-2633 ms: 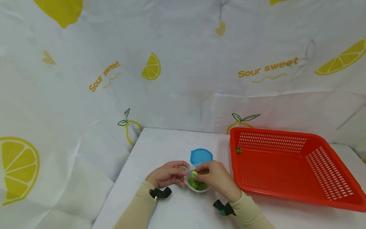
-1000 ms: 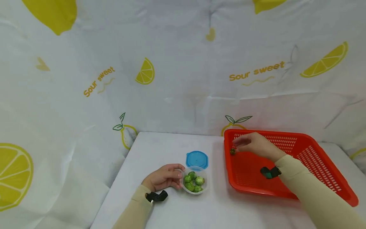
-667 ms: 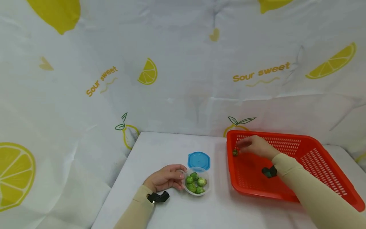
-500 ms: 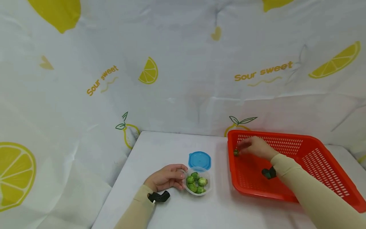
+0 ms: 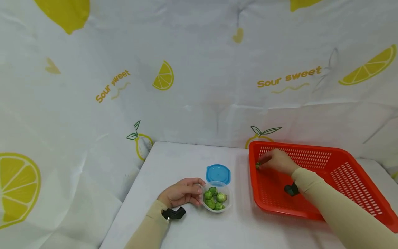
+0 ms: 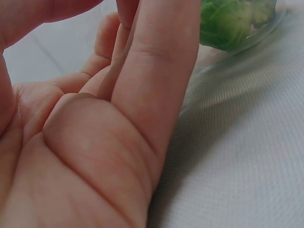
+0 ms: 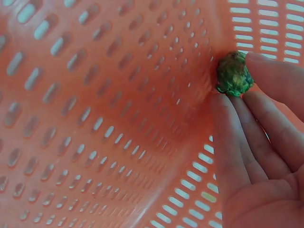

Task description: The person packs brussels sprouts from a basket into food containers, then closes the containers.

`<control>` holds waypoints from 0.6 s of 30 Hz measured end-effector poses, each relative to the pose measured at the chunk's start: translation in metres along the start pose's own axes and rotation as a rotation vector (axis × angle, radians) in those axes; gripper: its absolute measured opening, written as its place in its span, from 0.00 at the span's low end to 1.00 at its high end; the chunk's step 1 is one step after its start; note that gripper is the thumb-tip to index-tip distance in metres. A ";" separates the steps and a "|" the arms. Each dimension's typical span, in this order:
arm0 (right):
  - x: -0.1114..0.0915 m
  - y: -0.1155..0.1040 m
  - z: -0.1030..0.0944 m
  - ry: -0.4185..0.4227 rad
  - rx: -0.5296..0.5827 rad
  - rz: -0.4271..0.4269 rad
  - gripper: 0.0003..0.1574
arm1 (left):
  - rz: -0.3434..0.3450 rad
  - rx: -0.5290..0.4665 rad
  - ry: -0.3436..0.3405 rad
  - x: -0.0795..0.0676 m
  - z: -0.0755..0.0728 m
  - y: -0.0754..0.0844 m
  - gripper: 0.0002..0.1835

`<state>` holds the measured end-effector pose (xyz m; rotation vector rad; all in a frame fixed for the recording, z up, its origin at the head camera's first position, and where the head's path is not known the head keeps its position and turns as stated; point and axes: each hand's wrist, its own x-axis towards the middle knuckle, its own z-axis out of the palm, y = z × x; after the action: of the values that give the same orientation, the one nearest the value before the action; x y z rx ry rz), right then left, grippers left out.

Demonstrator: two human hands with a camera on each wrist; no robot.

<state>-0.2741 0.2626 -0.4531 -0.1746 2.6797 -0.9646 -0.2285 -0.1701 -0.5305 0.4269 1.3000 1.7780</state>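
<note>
A small clear plastic container (image 5: 229, 202) on the table holds several green Brussels sprouts (image 5: 214, 199). My left hand (image 5: 183, 193) grips its left side, thumb near the rim. In the left wrist view, a sprout (image 6: 225, 23) shows through the container's wall beyond the fingers. My right hand (image 5: 278, 162) reaches into the far left corner of the red basket (image 5: 253, 186). There it pinches a darker, browned Brussels sprout (image 7: 234, 73) between thumb and fingertips. That sprout sits against the perforated wall, partly covered by the hand in the head view.
A blue lid (image 5: 218, 173) lies flat on the white table (image 5: 177, 162) just behind the container. The basket's raised walls surround the right hand. A white cloth (image 5: 199, 69) printed with lemons hangs behind and to the left.
The right hand went from the clear container to the basket's far left corner, then lowered, and its fingers closed on the browned sprout. The left hand stays at the container.
</note>
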 end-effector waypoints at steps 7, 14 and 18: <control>0.001 0.000 0.003 0.015 -0.016 0.002 0.22 | 0.003 -0.004 0.003 -0.001 0.001 0.001 0.11; 0.002 0.000 0.005 0.028 -0.026 -0.011 0.21 | 0.014 0.004 0.004 -0.001 0.000 0.001 0.11; 0.002 -0.001 0.006 0.039 -0.026 -0.015 0.20 | 0.027 0.008 -0.004 0.000 0.000 0.001 0.11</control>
<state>-0.2738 0.2584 -0.4574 -0.1833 2.7309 -0.9468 -0.2288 -0.1703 -0.5293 0.4543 1.3047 1.7935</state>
